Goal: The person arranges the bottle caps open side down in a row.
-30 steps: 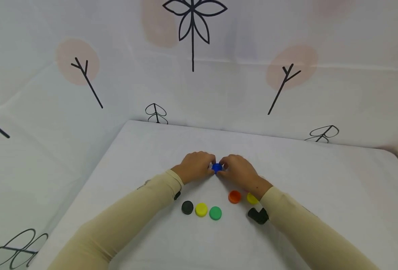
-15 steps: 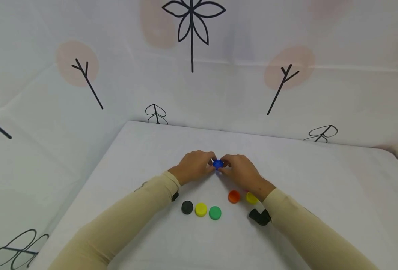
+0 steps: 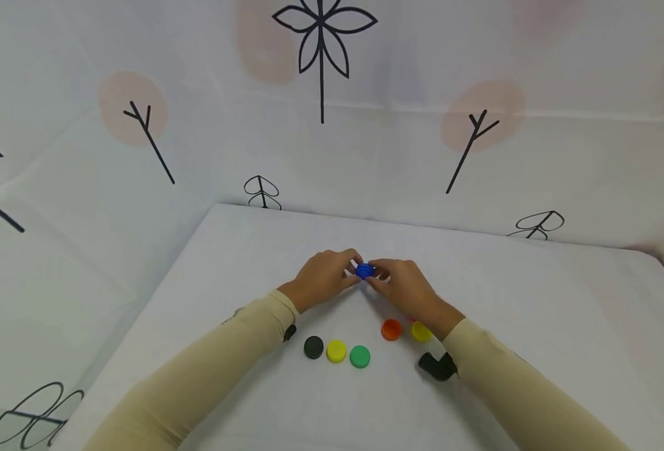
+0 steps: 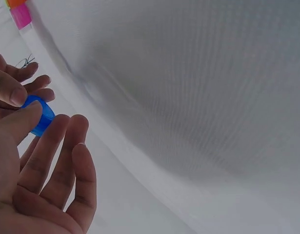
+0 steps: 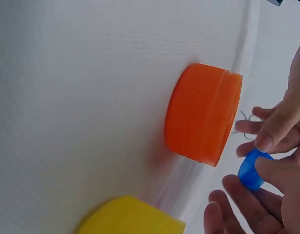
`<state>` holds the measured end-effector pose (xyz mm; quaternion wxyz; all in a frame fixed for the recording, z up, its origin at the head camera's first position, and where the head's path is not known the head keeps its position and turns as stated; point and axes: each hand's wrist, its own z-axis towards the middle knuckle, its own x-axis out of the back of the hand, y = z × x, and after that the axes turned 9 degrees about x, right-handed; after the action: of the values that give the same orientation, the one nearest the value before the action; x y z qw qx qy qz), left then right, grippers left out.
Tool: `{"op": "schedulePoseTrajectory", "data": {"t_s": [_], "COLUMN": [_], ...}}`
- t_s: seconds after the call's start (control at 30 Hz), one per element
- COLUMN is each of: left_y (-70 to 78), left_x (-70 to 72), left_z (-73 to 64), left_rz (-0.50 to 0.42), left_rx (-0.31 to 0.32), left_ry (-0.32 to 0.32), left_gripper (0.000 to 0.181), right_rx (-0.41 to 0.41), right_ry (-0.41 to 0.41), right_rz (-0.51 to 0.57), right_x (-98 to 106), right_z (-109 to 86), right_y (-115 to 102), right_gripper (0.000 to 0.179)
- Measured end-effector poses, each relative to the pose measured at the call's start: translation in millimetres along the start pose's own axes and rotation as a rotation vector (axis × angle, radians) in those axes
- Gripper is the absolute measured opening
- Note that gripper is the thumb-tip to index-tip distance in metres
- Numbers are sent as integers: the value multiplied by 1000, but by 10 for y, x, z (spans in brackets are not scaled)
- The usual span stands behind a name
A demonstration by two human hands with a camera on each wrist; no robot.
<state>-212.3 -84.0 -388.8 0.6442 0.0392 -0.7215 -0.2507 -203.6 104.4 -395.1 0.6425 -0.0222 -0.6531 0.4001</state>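
Cap (image 3: 364, 271), blue, is sitting between the left hand (image 3: 321, 277) and the right hand (image 3: 404, 285), both pinching it. Two-handed handling is seemingly underway; the next move is likely calling for an even, gentle grip.

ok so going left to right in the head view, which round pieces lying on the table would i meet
black round piece, yellow round piece, green round piece, orange round piece, second yellow round piece

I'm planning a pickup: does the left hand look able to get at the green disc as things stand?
Probably not yet: the left hand pinches the blue piece. Nothing covers the green disc, so once freed, the hand could likely reach it.
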Motion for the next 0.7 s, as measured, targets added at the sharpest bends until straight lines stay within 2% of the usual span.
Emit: {"op": "schedulePoseTrajectory", "data": {"t_s": [0.27, 0.43, 0.7], "left_y": [-47, -49, -50], "left_x": [14, 13, 23], "left_z": [-3, -13, -38], "left_rz": [-61, -132, -212], "left_rx": [5, 17, -3], "left_ry": [-12, -23, -25], "left_gripper": [34, 33, 32], "right_rx": [9, 27, 23], "right_ry": [37, 64, 132], "right_rz": [60, 97, 167], "right_x": [15, 17, 39], "right_z": [-25, -41, -62], "right_y": [15, 2, -10], "right_gripper": [39, 37, 36]}}
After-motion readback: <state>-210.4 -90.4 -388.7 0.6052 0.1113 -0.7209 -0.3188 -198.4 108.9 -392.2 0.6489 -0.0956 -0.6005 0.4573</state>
